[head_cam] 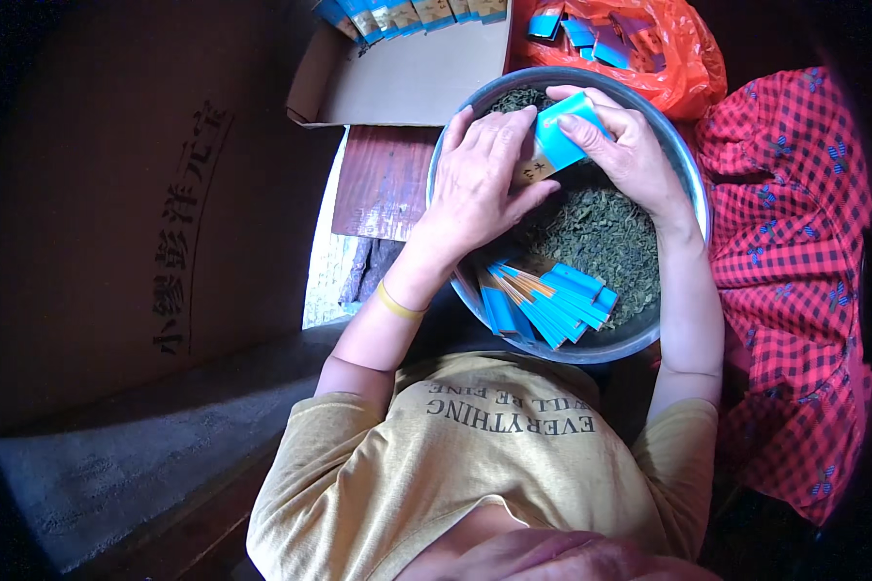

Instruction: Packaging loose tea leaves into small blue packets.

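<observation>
A small blue-and-tan paper packet (561, 141) bearing writing is held over a round metal basin (614, 354). My right hand (632, 141) grips its blue end, thumb across the top face and fingers behind. My left hand (472, 171) is around the tan end, its fingers and thumb spread to either side; the far face of the packet is hidden. Dried green leaves, which look like tea, (588, 232) fill much of the basin. On the leaves at the near side lies a fanned pile of flat blue-and-tan packets (545, 301).
Beyond the basin to the left is a shallow cardboard box (414, 80) with a row of packets (407, 14). An orange plastic bag (687, 65) holds more packets at the right. Red checked cloth (785, 240) lies beside my right arm. A large cardboard carton (116, 218) stands left.
</observation>
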{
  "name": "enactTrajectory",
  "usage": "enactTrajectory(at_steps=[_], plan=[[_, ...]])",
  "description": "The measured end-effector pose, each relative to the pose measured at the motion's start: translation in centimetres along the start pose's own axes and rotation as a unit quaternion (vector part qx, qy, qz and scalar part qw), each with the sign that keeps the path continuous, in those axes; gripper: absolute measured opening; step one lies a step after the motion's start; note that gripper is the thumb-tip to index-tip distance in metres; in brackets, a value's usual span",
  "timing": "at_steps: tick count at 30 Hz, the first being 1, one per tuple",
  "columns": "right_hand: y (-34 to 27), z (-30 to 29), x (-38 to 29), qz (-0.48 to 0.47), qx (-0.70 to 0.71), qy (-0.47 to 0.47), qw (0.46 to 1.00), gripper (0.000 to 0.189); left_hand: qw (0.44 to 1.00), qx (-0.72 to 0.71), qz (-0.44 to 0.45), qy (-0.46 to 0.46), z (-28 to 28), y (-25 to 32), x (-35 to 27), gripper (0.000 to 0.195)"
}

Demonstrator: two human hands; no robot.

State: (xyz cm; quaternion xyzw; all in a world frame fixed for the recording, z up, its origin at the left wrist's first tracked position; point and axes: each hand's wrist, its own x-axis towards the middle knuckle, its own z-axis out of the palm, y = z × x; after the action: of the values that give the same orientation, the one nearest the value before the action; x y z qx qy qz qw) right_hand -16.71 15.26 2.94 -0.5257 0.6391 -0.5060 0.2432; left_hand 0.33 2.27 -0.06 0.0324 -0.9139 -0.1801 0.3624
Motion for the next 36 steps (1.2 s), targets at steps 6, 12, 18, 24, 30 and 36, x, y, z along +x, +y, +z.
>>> enactTrajectory(at_steps=[6, 12, 18, 24, 30, 36], plan=[[-0.2, -0.7, -0.2, -0.076, -0.112, -0.015, 0.991, 0.035, 0.998, -0.044, -0.034, -0.013, 0.5, -0.8, -0.4, 0.068], [-0.1, -0.9, -0.3, -0.057, -0.124, -0.065, 0.989, 0.033, 0.998, -0.044, -0.039, -0.037, 0.4, -0.8, -0.4, 0.064], [2.0, -3.4, 0.2, 0.028, 0.015, 0.072, 0.997, 0.025, 0.987, -0.097, -0.122, -0.027, 0.3, -0.6, -0.1, 0.060], [3.5, -3.7, -0.4, 0.135, -0.466, 0.002, 0.875, 0.023, 0.976, -0.134, -0.168, -0.030, 0.2, -0.7, -0.1, 0.057], [2.6, -3.6, -0.1, 0.133, -0.460, -0.011, 0.878, 0.020, 0.971, -0.149, -0.183, -0.022, 0.4, -1.0, 0.0, 0.054], [3.1, -4.0, -0.3, 0.097, -0.444, 0.028, 0.891, 0.021, 0.971, -0.137, -0.193, -0.031, 0.3, -0.9, -0.1, 0.055]])
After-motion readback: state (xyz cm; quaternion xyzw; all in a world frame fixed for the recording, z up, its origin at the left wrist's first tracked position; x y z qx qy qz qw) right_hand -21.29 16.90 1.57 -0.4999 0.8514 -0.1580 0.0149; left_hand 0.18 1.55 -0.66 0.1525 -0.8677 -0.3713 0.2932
